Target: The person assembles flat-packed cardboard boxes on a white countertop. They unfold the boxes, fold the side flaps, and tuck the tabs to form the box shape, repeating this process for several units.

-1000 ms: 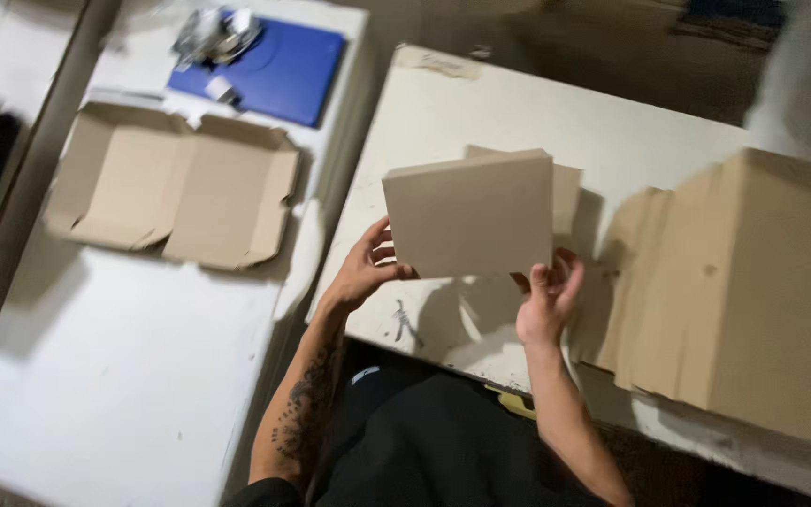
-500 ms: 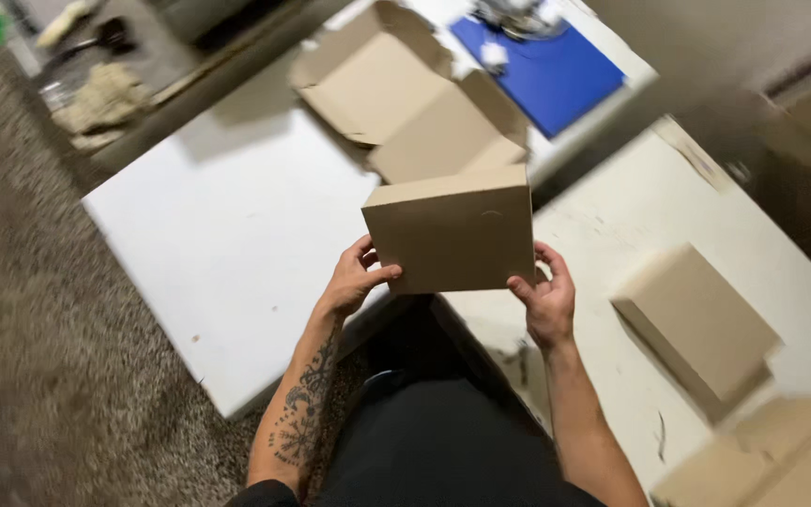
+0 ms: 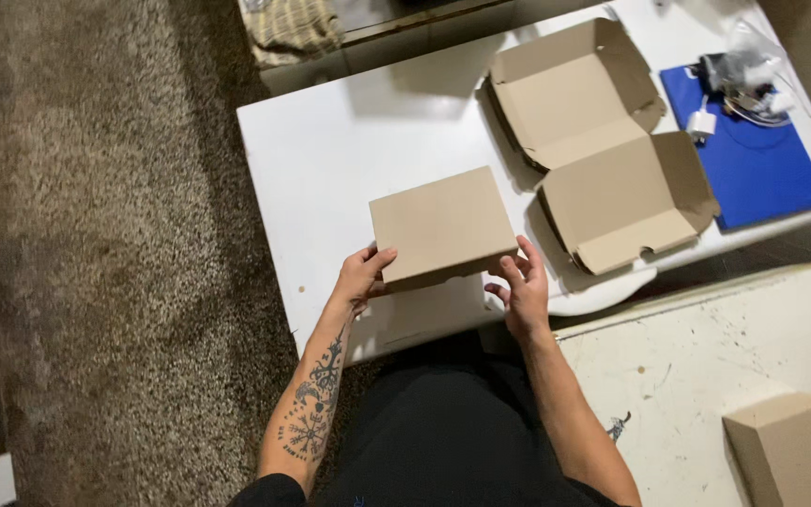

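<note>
Closed cardboard box (image 3: 443, 228) held over near edge of white table (image 3: 349, 160), left hand (image 3: 360, 278) gripping its near-left corner, right hand (image 3: 521, 291) its near-right edge. Unfolded flat box (image 3: 603, 145) lying open just beyond, partly overlapping blue folder (image 3: 762, 169) with white cables (image 3: 739, 80). Speckled brown carpet (image 3: 96, 235) at left. Second scuffed table (image 3: 706, 347) at right, another closed box (image 3: 795, 451) on it.
</note>
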